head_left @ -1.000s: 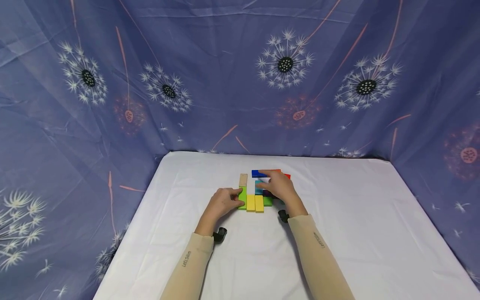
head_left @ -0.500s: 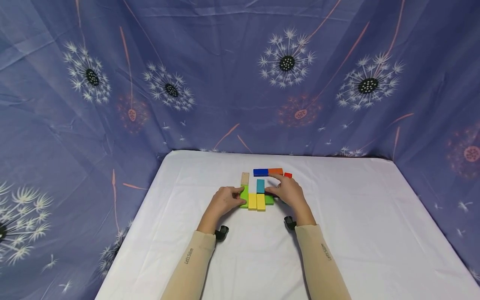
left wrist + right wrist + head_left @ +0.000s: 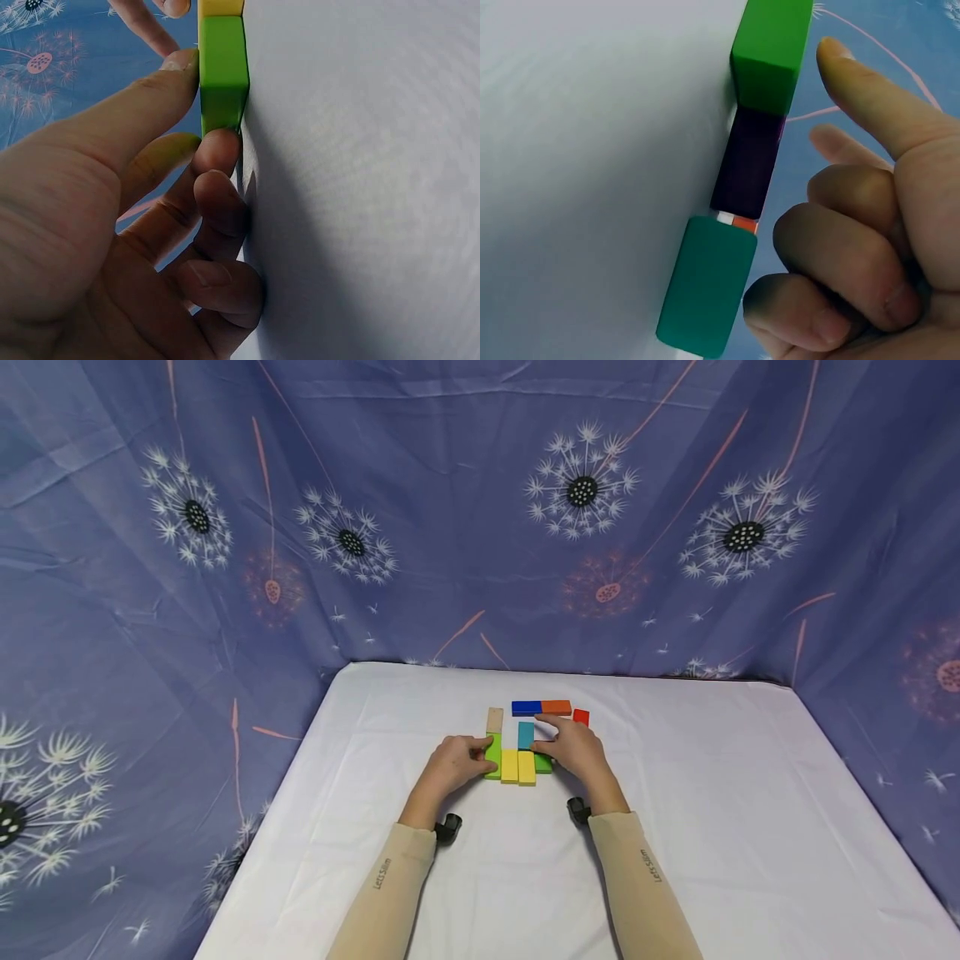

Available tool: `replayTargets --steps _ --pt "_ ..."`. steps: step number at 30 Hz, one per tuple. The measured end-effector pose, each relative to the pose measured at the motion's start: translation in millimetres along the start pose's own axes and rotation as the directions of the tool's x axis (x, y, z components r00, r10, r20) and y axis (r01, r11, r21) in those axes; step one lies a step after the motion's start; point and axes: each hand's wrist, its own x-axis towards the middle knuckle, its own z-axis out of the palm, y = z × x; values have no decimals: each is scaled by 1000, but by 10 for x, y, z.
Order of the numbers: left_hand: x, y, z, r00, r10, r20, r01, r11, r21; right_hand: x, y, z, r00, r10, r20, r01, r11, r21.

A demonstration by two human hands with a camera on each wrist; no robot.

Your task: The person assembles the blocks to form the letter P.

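My left hand (image 3: pixel 455 762) pinches a light green block (image 3: pixel 493 758) lying on the white cloth, thumb near one end and fingers at the other. The left wrist view shows that green block (image 3: pixel 225 56) between thumb and fingertips. Two yellow blocks (image 3: pixel 518 768) stand beside it, with a green block (image 3: pixel 543 764) to their right. Over the right part of the layout hovers my right hand (image 3: pixel 576 747), thumb and index finger spread, the rest curled loosely, holding nothing. Below it, the right wrist view shows a green block (image 3: pixel 769 56), a dark purple block (image 3: pixel 748 161) and a teal block (image 3: pixel 707 289).
A plain wood block (image 3: pixel 495 720) touches the light green one's far end. Blue (image 3: pixel 527 708) and orange (image 3: pixel 557 707) blocks lie end to end behind, a red block (image 3: pixel 581 717) to their right. A light blue block (image 3: pixel 526 735) sits behind the yellow ones. Patterned fabric (image 3: pixel 465 527) hangs behind.
My right hand has drawn back to the right from over the light blue block, uncovering it and the orange block. My left hand keeps its pinch on the light green block. The view shifts slightly.
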Motion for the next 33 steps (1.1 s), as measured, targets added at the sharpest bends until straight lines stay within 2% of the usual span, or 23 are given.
replayTargets --steps 12,20,26,33 --pt "7 -2 15 1000 -1 5 1 1000 9 32 -5 43 1000 3 0 -3 998 -69" --pt "8 -11 0 1000 1 9 -1 1000 22 74 -42 6 998 11 64 -5 995 -101" --pt "1 -12 -12 1000 14 16 -14 1000 18 104 -84 -33 991 50 127 -36 993 -112" --pt "5 -26 -5 1000 14 8 -14 1000 18 147 -93 -35 991 51 124 -39 995 -95"
